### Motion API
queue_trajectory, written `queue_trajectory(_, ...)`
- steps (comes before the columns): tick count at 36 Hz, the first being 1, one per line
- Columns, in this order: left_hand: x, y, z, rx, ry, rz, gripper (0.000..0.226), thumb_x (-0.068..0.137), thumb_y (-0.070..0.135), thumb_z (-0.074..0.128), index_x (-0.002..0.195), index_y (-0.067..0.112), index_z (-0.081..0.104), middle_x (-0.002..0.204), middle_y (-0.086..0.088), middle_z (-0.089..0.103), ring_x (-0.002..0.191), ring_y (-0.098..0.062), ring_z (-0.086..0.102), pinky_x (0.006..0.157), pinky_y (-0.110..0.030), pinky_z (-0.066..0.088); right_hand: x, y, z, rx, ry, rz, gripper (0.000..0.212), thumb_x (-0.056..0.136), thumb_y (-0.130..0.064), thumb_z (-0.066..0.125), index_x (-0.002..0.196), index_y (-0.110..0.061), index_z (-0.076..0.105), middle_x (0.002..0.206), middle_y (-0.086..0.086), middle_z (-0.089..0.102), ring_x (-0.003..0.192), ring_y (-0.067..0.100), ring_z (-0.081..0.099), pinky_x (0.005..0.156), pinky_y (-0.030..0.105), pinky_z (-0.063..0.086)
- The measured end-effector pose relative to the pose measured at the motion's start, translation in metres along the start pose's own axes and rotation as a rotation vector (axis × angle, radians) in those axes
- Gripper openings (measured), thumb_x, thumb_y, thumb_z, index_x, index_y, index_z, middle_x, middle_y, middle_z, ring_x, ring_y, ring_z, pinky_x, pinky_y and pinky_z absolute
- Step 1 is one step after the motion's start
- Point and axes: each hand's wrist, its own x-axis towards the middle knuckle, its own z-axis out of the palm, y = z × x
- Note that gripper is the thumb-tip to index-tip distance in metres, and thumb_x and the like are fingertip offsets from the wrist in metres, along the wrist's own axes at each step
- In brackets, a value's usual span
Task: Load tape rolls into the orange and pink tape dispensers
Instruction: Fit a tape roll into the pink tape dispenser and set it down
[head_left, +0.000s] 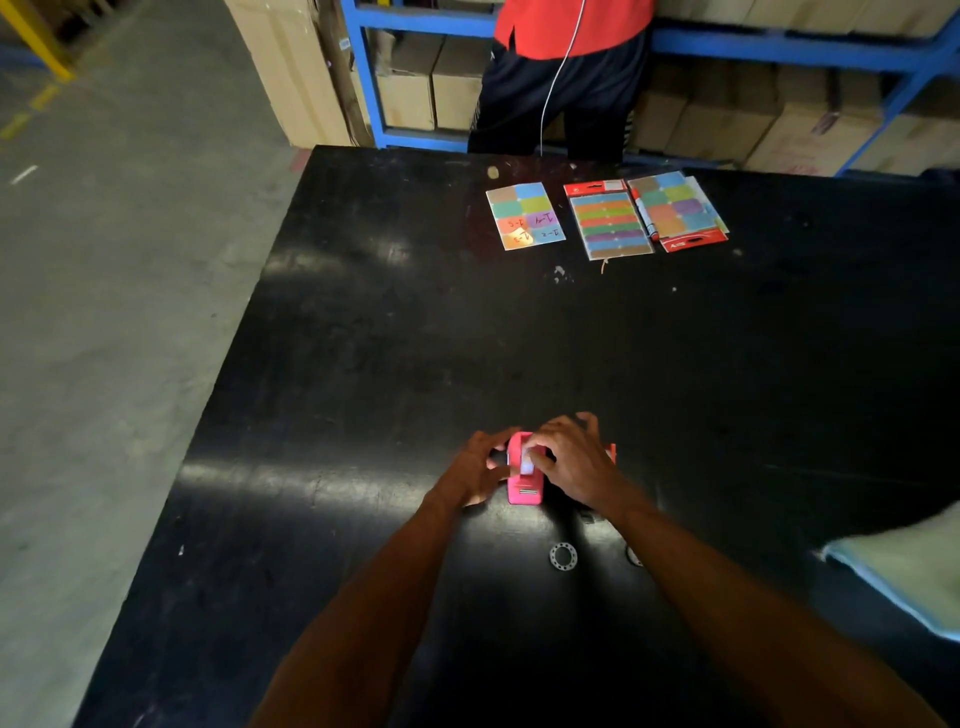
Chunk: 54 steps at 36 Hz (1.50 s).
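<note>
I see black table (363, 364), warehouse concrete floor (104, 260) left, bare floor beyond table's left edge. Blue shelving (779, 47) with boxes behind. Left hand (475, 470) and right hand (574, 460) grasp pink tape dispenser (524, 486) near front centre; orange tape dispenser (612, 453) mostly hidden behind right hand.

One pink dispenser (524, 486), one orange dispenser (612, 452), one loose ring (563, 556), three label sheets (525, 215).

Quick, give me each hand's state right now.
Left hand: closed on the side of the pink tape dispenser, steadying it on the table.
Right hand: fingers pressed on top of the pink dispenser; whether it holds a tape roll cannot be told.
</note>
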Motion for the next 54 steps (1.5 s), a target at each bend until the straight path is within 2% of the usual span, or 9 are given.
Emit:
queue_trajectory(4,0.001,-0.001,0.001,0.016,0.001,-0.021,0.061,0.086,0.018,0.071,0.142,0.024,0.047,0.116,-0.004,0.045,0.103,-0.022,0.059,0.085,-0.032,0.05,0.0,-0.002,-0.002,0.045,-0.012,0.008,0.019,0.091,-0.032,0.048,0.086,-0.027,0.065,0.095,-0.009,0.068,0.105,0.011,0.058,0.111,0.049,0.013)
queue_trajectory(15,0.007,-0.007,0.0,-0.015,-0.025,0.004,0.058,0.085,0.005,0.071,0.138,0.015,0.051,0.109,-0.004,0.05,0.098,-0.016,0.058,0.059,-0.005,0.049,-0.032,-0.016,0.001,-0.076,0.072,-0.079,0.017,0.087,-0.038,0.055,0.08,-0.028,0.066,0.099,-0.008,0.055,0.101,0.014,0.049,0.09,0.039,0.027)
queue_trajectory(22,0.013,-0.013,0.001,-0.005,-0.033,0.001,0.062,0.086,0.007,0.071,0.142,0.017,0.047,0.121,-0.019,0.053,0.096,-0.02,0.059,0.054,-0.003,0.048,-0.059,-0.028,0.02,-0.06,0.029,-0.094,0.008,0.081,-0.029,0.066,0.074,-0.026,0.063,0.099,-0.005,0.059,0.098,0.019,0.056,0.092,0.044,0.034)
queue_trajectory(28,0.016,-0.015,0.002,0.017,-0.054,-0.012,0.059,0.086,0.007,0.069,0.139,0.023,0.05,0.113,-0.014,0.066,0.098,-0.021,0.065,0.072,-0.01,0.05,-0.064,-0.037,0.029,-0.088,0.027,-0.03,0.008,0.084,-0.025,0.064,0.077,-0.024,0.068,0.1,-0.003,0.058,0.098,0.02,0.057,0.091,0.046,0.039)
queue_trajectory(31,0.013,-0.011,0.0,0.015,-0.066,-0.022,0.058,0.087,0.01,0.069,0.139,0.025,0.05,0.111,-0.007,0.066,0.094,-0.016,0.063,0.064,0.001,0.047,-0.061,-0.04,0.031,-0.141,0.027,0.002,0.004,0.082,-0.025,0.068,0.084,-0.023,0.071,0.101,-0.001,0.061,0.099,0.022,0.058,0.092,0.047,0.041)
queue_trajectory(38,0.015,-0.014,0.001,0.045,-0.049,-0.048,0.062,0.086,0.013,0.07,0.141,0.029,0.047,0.119,-0.01,0.062,0.101,-0.018,0.062,0.073,-0.008,0.047,-0.058,-0.053,0.037,-0.213,0.055,0.075,0.005,0.081,-0.019,0.07,0.086,-0.018,0.069,0.093,0.004,0.062,0.091,0.024,0.058,0.082,0.041,0.041)
queue_trajectory(43,0.015,-0.014,0.002,0.021,-0.054,-0.036,0.061,0.087,0.01,0.069,0.142,0.026,0.047,0.117,-0.01,0.065,0.101,-0.018,0.063,0.092,-0.033,0.054,-0.059,-0.056,0.038,-0.249,0.016,0.13,0.012,0.081,-0.013,0.064,0.093,-0.016,0.067,0.093,0.007,0.065,0.09,0.028,0.059,0.085,0.045,0.043)
queue_trajectory(49,0.013,-0.007,0.001,0.005,-0.073,-0.031,0.062,0.089,0.011,0.067,0.144,0.023,0.043,0.119,-0.01,0.064,0.104,-0.016,0.058,0.089,-0.026,0.045,-0.061,-0.055,0.044,-0.273,-0.056,0.198,0.022,0.082,-0.02,0.069,0.103,-0.015,0.069,0.101,0.007,0.065,0.098,0.029,0.058,0.095,0.048,0.041)
queue_trajectory(54,0.012,-0.012,0.002,0.015,-0.066,-0.036,0.066,0.086,0.014,0.07,0.144,0.03,0.043,0.118,-0.012,0.065,0.108,-0.027,0.064,0.097,-0.042,0.054,-0.074,-0.055,0.043,-0.28,-0.04,0.152,0.02,0.075,-0.024,0.077,0.094,-0.021,0.071,0.105,0.004,0.063,0.099,0.027,0.059,0.09,0.049,0.045)
